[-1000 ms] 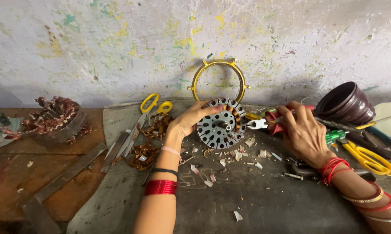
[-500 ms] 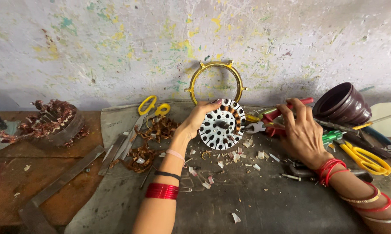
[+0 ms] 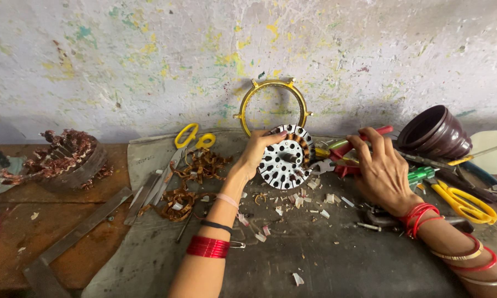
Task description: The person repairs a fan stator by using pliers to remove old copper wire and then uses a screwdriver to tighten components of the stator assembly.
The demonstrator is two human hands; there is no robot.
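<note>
Nearest to me the grey mat is mostly bare, only small white chips lie on it, so there is room here to pull my arms back. My left hand is closed on the rim of the round stator core, a slotted white and dark metal disc. I hold it tilted up on its lower edge, with the face toward me, so the slots and the copper winding at its upper right can be seen and reached. It stands in the middle of the mat, a little behind the chips.

My right hand is curled around red-handled pliers and their nose comes to the right side of the core; I cannot tell if the nose touches it. On this side it is crowded: a green tool, yellow scissors and a dark brown bowl are just beside my wrist.

Left of the core lie curls of old copper wire and another yellow scissors. Behind, a yellow metal ring leans on the painted wall, which closes the far edge.
</note>
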